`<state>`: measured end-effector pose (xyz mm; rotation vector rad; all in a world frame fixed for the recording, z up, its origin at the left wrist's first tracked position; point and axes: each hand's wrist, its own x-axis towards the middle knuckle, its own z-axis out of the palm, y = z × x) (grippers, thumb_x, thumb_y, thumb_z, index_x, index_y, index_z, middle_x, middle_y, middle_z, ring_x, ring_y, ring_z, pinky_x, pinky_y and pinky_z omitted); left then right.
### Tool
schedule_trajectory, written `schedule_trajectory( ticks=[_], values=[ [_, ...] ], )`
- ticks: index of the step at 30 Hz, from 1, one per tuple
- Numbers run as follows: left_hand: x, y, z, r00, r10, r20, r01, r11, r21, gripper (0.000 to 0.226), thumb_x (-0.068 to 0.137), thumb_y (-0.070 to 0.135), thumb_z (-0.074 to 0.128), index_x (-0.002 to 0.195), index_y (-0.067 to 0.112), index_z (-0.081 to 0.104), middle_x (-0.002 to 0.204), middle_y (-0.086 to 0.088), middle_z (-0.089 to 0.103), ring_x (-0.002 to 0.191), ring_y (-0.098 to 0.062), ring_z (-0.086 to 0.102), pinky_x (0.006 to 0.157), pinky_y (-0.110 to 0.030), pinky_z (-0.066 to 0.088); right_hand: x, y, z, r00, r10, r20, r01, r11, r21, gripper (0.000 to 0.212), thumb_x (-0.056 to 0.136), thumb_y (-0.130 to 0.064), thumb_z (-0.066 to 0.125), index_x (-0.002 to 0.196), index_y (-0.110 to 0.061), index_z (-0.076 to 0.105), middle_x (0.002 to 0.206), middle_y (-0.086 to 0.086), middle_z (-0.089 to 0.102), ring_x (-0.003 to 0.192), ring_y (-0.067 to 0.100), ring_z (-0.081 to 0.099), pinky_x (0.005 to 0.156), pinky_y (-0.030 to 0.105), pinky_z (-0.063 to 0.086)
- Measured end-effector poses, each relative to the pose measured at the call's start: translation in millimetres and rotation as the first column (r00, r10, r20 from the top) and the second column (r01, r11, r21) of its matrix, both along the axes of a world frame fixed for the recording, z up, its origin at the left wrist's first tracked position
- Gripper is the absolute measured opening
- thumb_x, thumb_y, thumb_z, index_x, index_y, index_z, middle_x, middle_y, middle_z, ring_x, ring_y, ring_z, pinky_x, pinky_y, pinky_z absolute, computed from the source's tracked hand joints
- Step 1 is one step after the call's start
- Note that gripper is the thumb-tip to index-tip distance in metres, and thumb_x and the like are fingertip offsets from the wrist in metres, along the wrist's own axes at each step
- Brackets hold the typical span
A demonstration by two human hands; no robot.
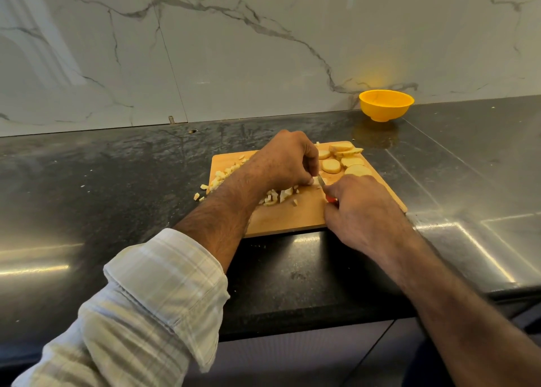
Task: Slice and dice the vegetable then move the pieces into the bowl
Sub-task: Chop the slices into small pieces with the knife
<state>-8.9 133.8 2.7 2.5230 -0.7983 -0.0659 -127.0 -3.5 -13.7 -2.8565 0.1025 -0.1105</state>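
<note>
On my feed the wooden cutting board (pixel 295 217) sits on the dark countertop (pixel 117 176), and I place everything from it. My left hand (pixel 285 159) is over the middle of the board, fingers curled down and pinching a small pale piece (pixel 315 181) of the vegetable against the wood. My right hand (pixel 361 208) is over the board's near right part, wrapped round a knife with a red handle (pixel 331 199); the short blade (pixel 321 181) touches the pinched piece. Round slices (pixel 342 161) lie on the board's far right corner, some overlapping. Diced pieces (pixel 276 196) are heaped under my left wrist and along the board's left edge, with a few bits (pixel 199 195) spilled onto the counter just beside that edge. The yellow bowl (pixel 385 105) stands well beyond the board's far right corner, against the marble wall (pixel 234 50); I see no pieces in it
</note>
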Motion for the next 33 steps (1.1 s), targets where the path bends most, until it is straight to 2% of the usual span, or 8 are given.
schedule_trajectory(
  ticks=[6,9,13,17,22,26,29,33],
  values=[
    [0,-2,0,1.0,0.006,0.007,-0.006,1.0,0.011,0.013,0.086,0.009,0.086,0.093,0.019,0.081,0.09,0.006,0.076,0.087,-0.01,0.073,0.087,-0.032,0.064,-10,-4,6,0.998,0.021,-0.054,-0.023,0.999,-0.034,0.027,0.097,-0.029,0.065,0.122,-0.027,0.072,0.099,-0.008,0.063,0.085,0.01,0.056,0.069,0.024,0.049],
    [0,1,-1,1.0,0.0,0.005,0.0,1.0,0.003,0.013,0.086,0.01,0.086,0.093,0.019,0.081,0.09,0.006,0.075,0.087,-0.01,0.073,0.086,-0.032,0.065,-28,-8,7,0.996,0.02,-0.088,-0.022,0.999,-0.024,0.029,0.099,-0.03,0.064,0.127,-0.029,0.07,0.108,-0.008,0.064,0.095,0.013,0.059,0.074,0.025,0.052],
    [0,2,-1,1.0,0.018,0.004,-0.017,1.0,-0.017,0.012,0.085,0.011,0.087,0.092,0.019,0.081,0.089,0.006,0.076,0.085,-0.009,0.073,0.084,-0.032,0.065,-26,-5,8,1.0,-0.001,-0.005,0.001,1.0,0.017,0.033,0.101,-0.033,0.061,0.133,-0.029,0.066,0.117,-0.004,0.065,0.098,0.014,0.059,0.075,0.027,0.053],
    [0,2,-2,1.0,0.024,0.01,-0.023,1.0,-0.006,0.013,0.084,0.011,0.088,0.086,0.021,0.08,0.084,0.007,0.076,0.082,-0.009,0.073,0.083,-0.032,0.065,-10,7,4,0.999,-0.005,-0.051,0.005,1.0,0.006,0.032,0.099,-0.031,0.063,0.13,-0.028,0.068,0.113,-0.004,0.064,0.097,0.014,0.059,0.078,0.028,0.055],
    [2,1,-1,1.0,0.027,-0.011,-0.027,1.0,-0.002,0.013,0.084,0.012,0.088,0.086,0.022,0.08,0.084,0.007,0.076,0.082,-0.008,0.073,0.084,-0.032,0.065,5,10,8,0.999,-0.013,-0.03,0.014,1.0,0.025,0.034,0.096,-0.031,0.067,0.13,-0.025,0.068,0.107,-0.003,0.063,0.093,0.014,0.055,0.074,0.027,0.049],
    [1,1,-1,1.0,0.024,-0.007,-0.024,1.0,-0.001,0.014,0.084,0.012,0.088,0.085,0.022,0.079,0.084,0.007,0.076,0.082,-0.009,0.073,0.084,-0.033,0.065,-9,4,12,0.997,0.018,-0.072,-0.02,1.0,-0.016,0.033,0.097,-0.028,0.065,0.129,-0.027,0.07,0.103,-0.005,0.064,0.092,0.013,0.058,0.076,0.027,0.054],
    [0,2,-1,1.0,0.016,-0.015,-0.016,1.0,-0.008,0.014,0.085,0.01,0.087,0.088,0.021,0.08,0.087,0.006,0.076,0.084,-0.01,0.073,0.085,-0.033,0.065,-25,1,17,0.99,0.016,-0.142,-0.02,0.999,-0.026,0.036,0.099,-0.03,0.064,0.135,-0.028,0.066,0.115,-0.004,0.064,0.104,0.016,0.059,0.084,0.031,0.058],
    [2,5,1,1.0,0.026,0.004,-0.026,0.999,-0.026,0.016,0.085,0.005,0.085,0.09,0.019,0.08,0.089,0.005,0.075,0.086,-0.01,0.073,0.084,-0.034,0.065,-30,2,22,0.998,0.023,-0.066,-0.023,1.0,-0.002,0.036,0.102,-0.033,0.063,0.137,-0.028,0.065,0.125,-0.004,0.064,0.108,0.016,0.059,0.088,0.033,0.059]
  ],
)
